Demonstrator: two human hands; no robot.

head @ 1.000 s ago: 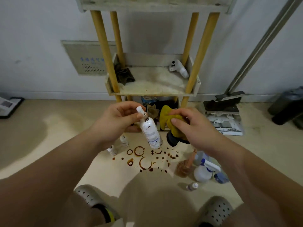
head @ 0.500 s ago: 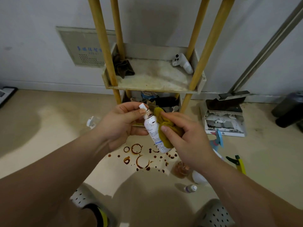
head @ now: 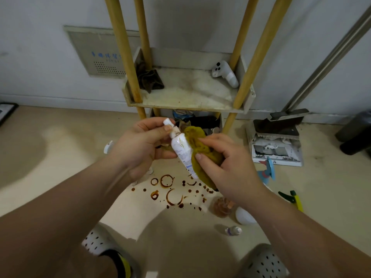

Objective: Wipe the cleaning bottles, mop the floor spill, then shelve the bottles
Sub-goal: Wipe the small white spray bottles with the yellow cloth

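My left hand (head: pixel 141 145) pinches the neck of a white spray bottle (head: pixel 180 147), tilted with its base down to the right. My right hand (head: pixel 222 163) grips a mustard-yellow cloth (head: pixel 197 141) wrapped against the bottle's right side. Below them, brown rings and drops of a spill (head: pixel 172 191) mark the beige floor. More bottles lie on the floor: a brownish one (head: pixel 221 206), a white round one (head: pixel 244 216), a small clear one (head: pixel 233 230), and a blue sprayer (head: pixel 268 172). The wooden-legged shelf (head: pixel 249 97) stands against the wall.
On the shelf lie a dark rag (head: pixel 149 79) and a white controller (head: pixel 224 74). A dustpan and broom (head: pixel 278 125) lean at the right wall above a tray (head: pixel 276 151). A green-yellow tool (head: pixel 292 197) lies right. My slippered feet (head: pixel 96 240) are below.
My right hand brought the yellow cloth from beside the bottle onto its body and slid it down the side. The view moved closer to the shelf.
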